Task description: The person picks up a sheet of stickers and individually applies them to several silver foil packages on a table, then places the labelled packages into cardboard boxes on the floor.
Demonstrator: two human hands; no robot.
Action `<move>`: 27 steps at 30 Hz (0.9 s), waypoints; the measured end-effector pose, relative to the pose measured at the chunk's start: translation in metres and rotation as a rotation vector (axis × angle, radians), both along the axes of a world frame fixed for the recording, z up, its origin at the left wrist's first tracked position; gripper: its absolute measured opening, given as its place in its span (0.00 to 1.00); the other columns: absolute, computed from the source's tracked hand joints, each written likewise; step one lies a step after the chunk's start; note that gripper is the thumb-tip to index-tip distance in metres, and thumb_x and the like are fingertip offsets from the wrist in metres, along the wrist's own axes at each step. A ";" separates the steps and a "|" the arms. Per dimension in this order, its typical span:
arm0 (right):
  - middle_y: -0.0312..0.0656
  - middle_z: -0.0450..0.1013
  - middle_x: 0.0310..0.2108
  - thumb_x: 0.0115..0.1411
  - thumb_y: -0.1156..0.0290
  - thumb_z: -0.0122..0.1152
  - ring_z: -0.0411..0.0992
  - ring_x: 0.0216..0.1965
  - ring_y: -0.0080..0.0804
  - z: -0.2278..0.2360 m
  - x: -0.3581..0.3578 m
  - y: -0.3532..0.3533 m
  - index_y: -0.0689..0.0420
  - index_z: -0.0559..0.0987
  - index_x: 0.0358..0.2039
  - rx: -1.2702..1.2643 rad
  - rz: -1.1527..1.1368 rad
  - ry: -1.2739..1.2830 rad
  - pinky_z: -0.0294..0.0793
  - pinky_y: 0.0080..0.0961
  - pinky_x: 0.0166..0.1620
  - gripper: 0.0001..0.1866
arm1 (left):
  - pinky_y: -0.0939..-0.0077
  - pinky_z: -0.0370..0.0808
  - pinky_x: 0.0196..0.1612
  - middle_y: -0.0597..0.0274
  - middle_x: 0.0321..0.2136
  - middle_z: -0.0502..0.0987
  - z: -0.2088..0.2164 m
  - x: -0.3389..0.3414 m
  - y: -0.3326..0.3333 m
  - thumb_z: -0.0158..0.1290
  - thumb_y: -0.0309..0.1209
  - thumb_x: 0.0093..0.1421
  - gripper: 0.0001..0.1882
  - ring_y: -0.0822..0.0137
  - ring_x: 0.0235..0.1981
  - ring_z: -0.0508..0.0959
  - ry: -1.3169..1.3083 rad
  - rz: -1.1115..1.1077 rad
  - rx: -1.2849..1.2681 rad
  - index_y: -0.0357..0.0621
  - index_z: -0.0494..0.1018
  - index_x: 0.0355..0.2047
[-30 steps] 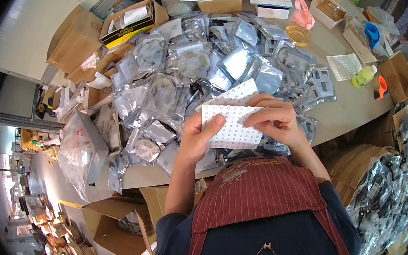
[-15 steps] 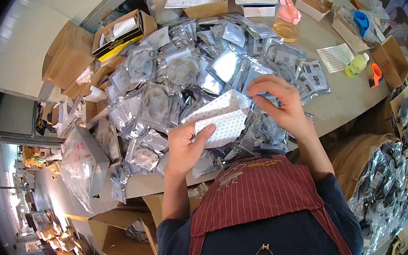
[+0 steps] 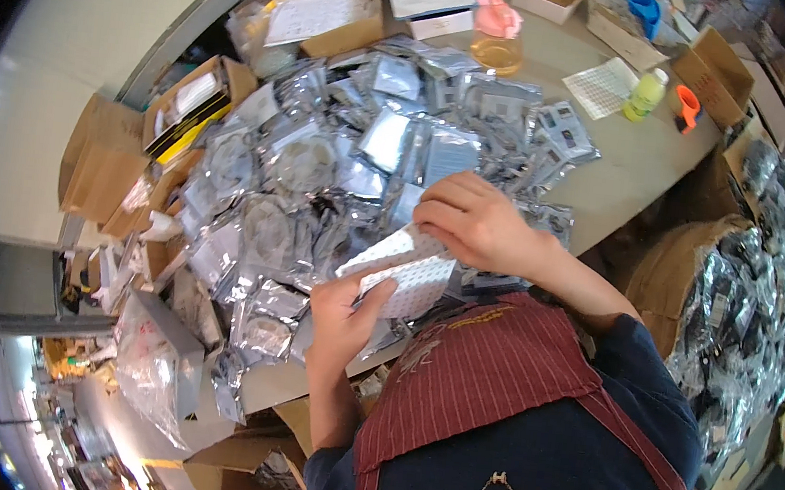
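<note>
My left hand (image 3: pixel 343 321) is closed on a white sheet of small labels (image 3: pixel 422 284), its thumb lying over the near face. The sheet is bent into two leaves and carries rows of tiny dark marks. At its upper right corner my right hand (image 3: pixel 476 220) bends over with fingers curled and pressed together on the edge. Whether a single label sits between those fingertips is hidden. Under and beyond both hands spreads a heap of silvery zip bags (image 3: pixel 301 164), several with coiled grey cables inside. One flat shiny bag (image 3: pixel 453 154) lies just beyond my right hand.
On the table (image 3: pixel 629 174) stand a pink-lidded jug (image 3: pixel 498 46), a yellow-green bottle (image 3: pixel 646 95) and an orange tape dispenser (image 3: pixel 686 108). A printed sheet (image 3: pixel 601 85) lies nearby. Cartons (image 3: pixel 109 163) line the left; a large box of bagged parts (image 3: pixel 741 301) stands right.
My right hand has come down and left, from apart above the sheet to its upper corner. My left hand still holds the sheet. The whole view has shifted slightly.
</note>
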State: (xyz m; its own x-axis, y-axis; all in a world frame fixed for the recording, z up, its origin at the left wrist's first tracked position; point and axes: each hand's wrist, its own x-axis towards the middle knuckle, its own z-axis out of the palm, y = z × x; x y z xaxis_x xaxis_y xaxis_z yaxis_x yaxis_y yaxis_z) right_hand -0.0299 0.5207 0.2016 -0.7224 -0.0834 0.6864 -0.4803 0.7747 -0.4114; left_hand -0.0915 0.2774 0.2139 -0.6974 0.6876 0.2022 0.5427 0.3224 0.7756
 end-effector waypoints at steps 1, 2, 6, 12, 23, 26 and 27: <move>0.41 0.73 0.38 0.52 0.75 0.66 0.73 0.40 0.42 -0.003 0.001 0.000 0.58 0.77 0.38 -0.019 0.025 -0.004 0.72 0.35 0.45 0.12 | 0.76 0.66 0.22 0.53 0.16 0.72 -0.006 0.000 -0.002 0.62 0.30 0.57 0.13 0.73 0.15 0.66 -0.021 0.007 0.017 0.37 0.82 0.41; 0.42 0.73 0.38 0.52 0.75 0.66 0.73 0.40 0.42 -0.006 0.003 0.000 0.58 0.77 0.38 -0.038 0.050 -0.008 0.72 0.35 0.45 0.12 | 0.76 0.65 0.22 0.54 0.14 0.70 -0.009 0.000 -0.002 0.63 0.30 0.56 0.13 0.74 0.15 0.65 -0.043 0.012 0.034 0.37 0.82 0.41; 0.42 0.73 0.39 0.52 0.74 0.66 0.73 0.41 0.42 -0.017 0.008 0.003 0.58 0.77 0.38 -0.017 0.049 -0.027 0.72 0.36 0.45 0.12 | 0.77 0.64 0.22 0.59 0.16 0.73 -0.003 0.005 0.004 0.64 0.29 0.56 0.13 0.78 0.18 0.65 -0.068 0.007 -0.009 0.33 0.81 0.40; 0.42 0.71 0.37 0.50 0.76 0.64 0.72 0.41 0.42 -0.026 0.015 0.008 0.58 0.76 0.37 -0.014 0.006 -0.014 0.70 0.34 0.46 0.12 | 0.79 0.72 0.36 0.64 0.31 0.81 -0.011 0.002 0.006 0.60 0.28 0.60 0.12 0.77 0.31 0.75 -0.343 -0.013 -0.029 0.30 0.80 0.40; 0.41 0.71 0.37 0.52 0.78 0.62 0.71 0.40 0.42 -0.036 0.017 0.011 0.57 0.75 0.36 -0.115 0.078 -0.081 0.70 0.36 0.45 0.10 | 0.81 0.72 0.35 0.64 0.29 0.81 -0.012 0.007 0.011 0.59 0.28 0.61 0.12 0.79 0.30 0.74 -0.468 -0.022 -0.016 0.30 0.80 0.40; 0.42 0.72 0.37 0.56 0.78 0.61 0.72 0.42 0.44 -0.042 0.013 0.015 0.58 0.75 0.37 -0.276 0.152 -0.184 0.70 0.36 0.47 0.08 | 0.80 0.71 0.33 0.67 0.27 0.80 -0.018 0.007 0.008 0.60 0.29 0.61 0.12 0.79 0.28 0.72 -0.469 0.019 -0.016 0.31 0.80 0.40; 0.43 0.73 0.39 0.57 0.79 0.60 0.72 0.43 0.42 -0.046 0.008 0.020 0.59 0.74 0.38 -0.391 0.150 -0.232 0.71 0.35 0.48 0.08 | 0.80 0.70 0.31 0.68 0.27 0.80 -0.021 0.007 0.007 0.60 0.30 0.61 0.12 0.80 0.27 0.72 -0.495 0.078 -0.014 0.31 0.81 0.40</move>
State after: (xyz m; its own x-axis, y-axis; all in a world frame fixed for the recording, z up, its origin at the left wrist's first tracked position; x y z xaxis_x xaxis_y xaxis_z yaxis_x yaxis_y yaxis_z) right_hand -0.0221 0.5409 0.1552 -0.8598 0.0341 0.5095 -0.4361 0.4699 -0.7675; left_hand -0.0846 0.2841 0.1929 -0.7567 0.6299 -0.1749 0.0848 0.3599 0.9291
